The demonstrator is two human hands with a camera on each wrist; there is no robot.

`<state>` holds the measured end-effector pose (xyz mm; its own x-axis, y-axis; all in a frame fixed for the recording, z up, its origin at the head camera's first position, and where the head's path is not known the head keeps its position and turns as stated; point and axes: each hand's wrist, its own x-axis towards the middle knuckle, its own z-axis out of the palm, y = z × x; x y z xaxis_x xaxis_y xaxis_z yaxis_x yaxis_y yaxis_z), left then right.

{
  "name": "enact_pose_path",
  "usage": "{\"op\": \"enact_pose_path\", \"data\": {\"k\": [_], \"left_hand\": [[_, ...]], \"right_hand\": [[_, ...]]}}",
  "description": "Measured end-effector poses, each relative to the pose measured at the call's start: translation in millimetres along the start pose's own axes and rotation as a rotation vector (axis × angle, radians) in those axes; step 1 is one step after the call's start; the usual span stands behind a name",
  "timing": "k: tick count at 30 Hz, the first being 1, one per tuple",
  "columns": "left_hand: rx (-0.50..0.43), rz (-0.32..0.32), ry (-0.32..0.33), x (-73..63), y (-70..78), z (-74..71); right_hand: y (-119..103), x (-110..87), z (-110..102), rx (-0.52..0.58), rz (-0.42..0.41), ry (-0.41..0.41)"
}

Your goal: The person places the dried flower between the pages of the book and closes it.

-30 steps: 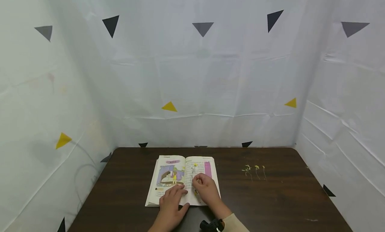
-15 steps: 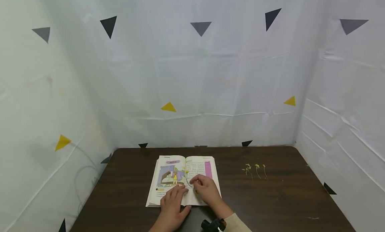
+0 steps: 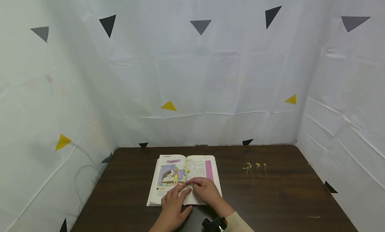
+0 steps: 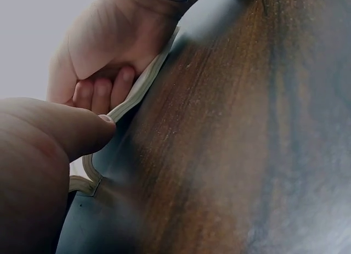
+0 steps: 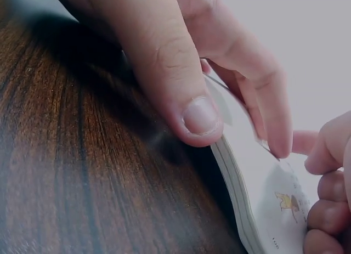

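An open book (image 3: 159, 192), illustrated on its left page, lies on the dark table. My left hand (image 3: 172, 207) rests spread over the lower left page and the fold, its thumb by the book's near edge in the right wrist view. Beside the fold lies a small yellow flower (image 3: 187, 172) on a thin curved stem. My right hand (image 3: 208, 192) is over the right page, its index finger stretched to the stem near the fold and its thumb close to the stem's lower end. Its other fingers are curled in the left wrist view (image 4: 101, 92).
Several small yellow-flowered sprigs (image 3: 258, 170) lie in a row on the table (image 3: 276, 198) to the right of the book. White sheeting (image 3: 201, 75) with dark and yellow triangles stands around the back and sides.
The flower has moved left and down, from the right page's text to beside the fold. My right index finger has stretched out leftward along the stem. My left hand stays on the book.
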<state>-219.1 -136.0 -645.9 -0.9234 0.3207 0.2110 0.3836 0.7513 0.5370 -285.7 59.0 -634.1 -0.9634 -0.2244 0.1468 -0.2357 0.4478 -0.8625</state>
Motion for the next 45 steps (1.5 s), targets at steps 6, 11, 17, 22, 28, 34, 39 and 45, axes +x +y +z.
{"op": "enact_pose_path", "data": {"k": [6,11,17,22,28,34,39,45], "left_hand": [[-0.020,-0.016,-0.035,0.5,-3.6,-0.4],[-0.048,-0.014,-0.039,0.5,-2.7,-2.1],[-0.091,-0.009,-0.043,1.3,-1.3,-0.6],[-0.083,-0.027,-0.075,3.0,-3.5,4.2],[-0.073,-0.027,-0.079,1.4,-4.7,3.9],[-0.071,-0.034,-0.098,0.7,-5.0,1.3],[-0.039,-0.021,-0.078,-0.2,-7.5,1.6],[-0.043,-0.024,-0.072,2.1,-5.9,3.8]], "right_hand": [[2.4,0.1,-1.6,0.145,0.010,0.009],[1.4,0.0,-10.9,0.232,0.006,-0.016],[1.9,-6.2,-41.5,0.162,0.012,-0.146],[7.2,-19.5,-74.4,-0.127,0.005,-0.208],[16.0,-35.2,-108.7,-0.169,0.068,-0.387],[35.8,-35.6,-113.9,-0.039,0.057,-0.431],[39.0,-35.3,-112.1,0.009,0.048,-0.439],[38.1,-35.9,-113.8,-0.013,0.070,-0.423]]}}
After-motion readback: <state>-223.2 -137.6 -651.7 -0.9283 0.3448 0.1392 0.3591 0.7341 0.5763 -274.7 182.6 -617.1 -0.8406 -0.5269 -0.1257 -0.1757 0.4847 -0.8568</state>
